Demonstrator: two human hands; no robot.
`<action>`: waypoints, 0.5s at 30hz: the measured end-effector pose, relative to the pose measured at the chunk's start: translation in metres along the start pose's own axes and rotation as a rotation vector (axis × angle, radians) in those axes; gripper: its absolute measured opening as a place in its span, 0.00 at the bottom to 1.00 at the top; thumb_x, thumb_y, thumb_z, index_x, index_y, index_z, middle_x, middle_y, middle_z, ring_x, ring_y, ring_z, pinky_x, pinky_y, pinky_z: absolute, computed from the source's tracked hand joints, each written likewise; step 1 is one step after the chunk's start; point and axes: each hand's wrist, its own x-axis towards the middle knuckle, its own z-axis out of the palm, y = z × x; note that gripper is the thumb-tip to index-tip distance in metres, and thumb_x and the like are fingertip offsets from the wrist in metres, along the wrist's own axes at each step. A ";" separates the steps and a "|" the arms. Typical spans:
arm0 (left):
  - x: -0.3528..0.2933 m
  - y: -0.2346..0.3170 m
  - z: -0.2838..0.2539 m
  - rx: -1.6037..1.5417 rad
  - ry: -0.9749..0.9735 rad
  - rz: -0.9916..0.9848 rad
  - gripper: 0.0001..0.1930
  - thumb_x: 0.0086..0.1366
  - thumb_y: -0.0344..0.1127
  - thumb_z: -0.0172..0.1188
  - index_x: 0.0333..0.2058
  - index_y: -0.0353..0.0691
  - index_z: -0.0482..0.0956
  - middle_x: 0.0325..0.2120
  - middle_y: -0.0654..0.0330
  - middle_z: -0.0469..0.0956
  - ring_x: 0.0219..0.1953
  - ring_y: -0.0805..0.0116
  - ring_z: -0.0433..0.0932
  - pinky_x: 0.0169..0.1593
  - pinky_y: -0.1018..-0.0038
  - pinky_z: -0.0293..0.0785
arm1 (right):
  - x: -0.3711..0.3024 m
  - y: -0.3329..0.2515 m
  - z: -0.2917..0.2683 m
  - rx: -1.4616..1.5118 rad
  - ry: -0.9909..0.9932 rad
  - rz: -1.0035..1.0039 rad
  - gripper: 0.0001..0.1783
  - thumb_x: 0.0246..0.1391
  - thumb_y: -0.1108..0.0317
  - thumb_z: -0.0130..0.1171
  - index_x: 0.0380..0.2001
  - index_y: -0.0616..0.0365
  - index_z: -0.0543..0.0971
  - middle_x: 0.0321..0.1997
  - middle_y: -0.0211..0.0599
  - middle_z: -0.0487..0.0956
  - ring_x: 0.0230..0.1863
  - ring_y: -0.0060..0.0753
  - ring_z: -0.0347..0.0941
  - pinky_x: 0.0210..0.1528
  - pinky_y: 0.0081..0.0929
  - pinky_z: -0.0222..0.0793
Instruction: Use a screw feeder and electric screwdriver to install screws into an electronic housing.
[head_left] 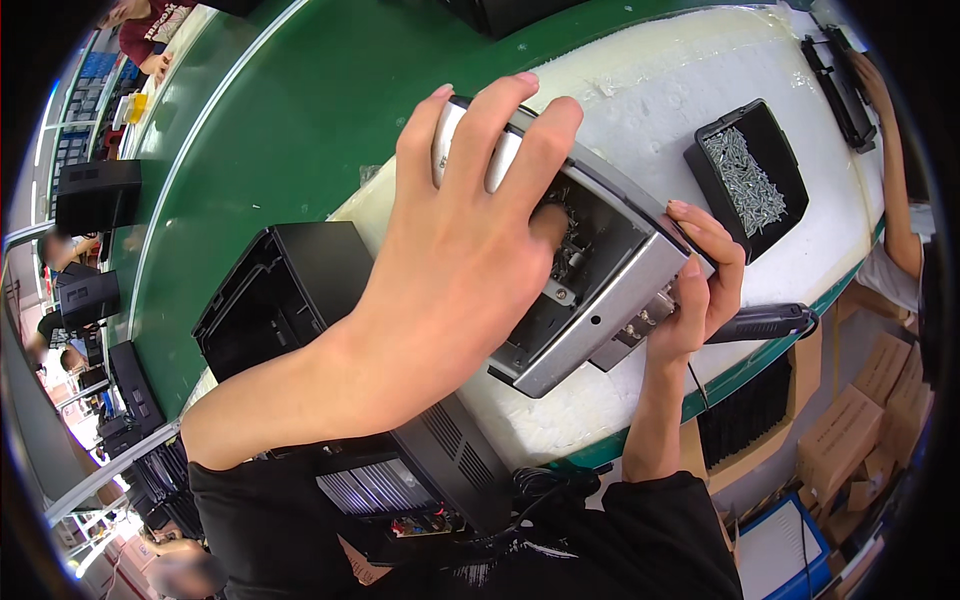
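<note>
A metal equipment casing (612, 312) with silver edges and a dark hollow inside is tilted above the white foam work surface. My left hand (455, 235) wraps over its far left edge, fingers outside and thumb reaching into the hollow; it is closed on the casing. On the opposite side my right hand (712, 275) grips the casing's edge near several metal connectors (642, 320). Some wires and a small metal bracket (560, 292) show inside; my left hand hides the rest. Left of my forearm stands an open black plastic housing (335, 265).
A black bin (790, 195) of loose screws (742, 180) lies right of the casing, with a black handheld tool (760, 323) nearer me. Close to my body sits a black finned unit (465, 455) with cables. Another person's hand (872, 85) touches a black part (838, 95) at far right.
</note>
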 end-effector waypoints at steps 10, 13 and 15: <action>-0.003 -0.005 -0.001 -0.063 0.030 0.029 0.17 0.33 0.24 0.68 0.29 0.39 0.83 0.62 0.51 0.56 0.67 0.45 0.51 0.64 0.48 0.55 | 0.000 0.001 -0.002 -0.001 -0.010 -0.051 0.15 0.52 0.69 0.45 0.38 0.70 0.73 0.47 0.61 0.77 0.52 0.49 0.74 0.61 0.42 0.63; -0.004 -0.003 -0.003 -0.067 -0.018 0.024 0.18 0.33 0.24 0.68 0.30 0.41 0.84 0.63 0.51 0.55 0.67 0.45 0.51 0.64 0.47 0.55 | -0.001 0.002 -0.002 -0.004 -0.007 -0.057 0.16 0.52 0.69 0.45 0.38 0.70 0.73 0.47 0.61 0.77 0.52 0.49 0.74 0.62 0.42 0.63; -0.005 -0.002 -0.003 -0.073 -0.011 0.015 0.16 0.33 0.24 0.67 0.28 0.41 0.85 0.63 0.51 0.55 0.67 0.45 0.50 0.64 0.46 0.55 | -0.001 0.003 0.000 0.006 -0.007 -0.055 0.16 0.52 0.68 0.45 0.38 0.70 0.73 0.47 0.60 0.78 0.52 0.49 0.74 0.62 0.43 0.63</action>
